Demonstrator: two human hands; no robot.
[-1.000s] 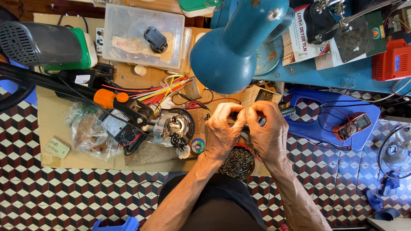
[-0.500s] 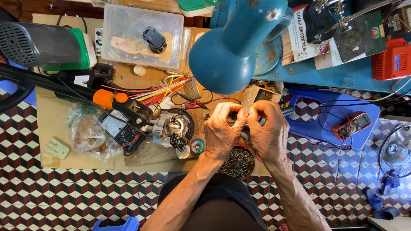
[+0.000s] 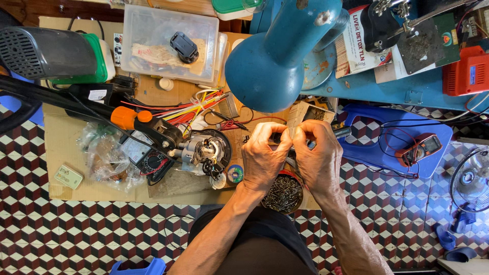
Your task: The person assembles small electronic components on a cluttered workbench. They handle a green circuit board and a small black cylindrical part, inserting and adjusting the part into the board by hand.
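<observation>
Fingers: our left hand [image 3: 262, 158] and right hand [image 3: 318, 159] pinch together on a small part, mostly hidden, at 12 o'clock of the screw tin [image 3: 283, 193] | motor [image 3: 204, 151] lies at 9 o'clock | advice: we'd keep the grip low over the tin, so drops land there.

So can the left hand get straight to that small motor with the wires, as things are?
Probably yes. The motor lies uncovered on the cardboard just left of the left hand, with nothing between them. But that hand is busy, fingertips pinched together with the right hand on something small, which it would have to let go first.
</observation>
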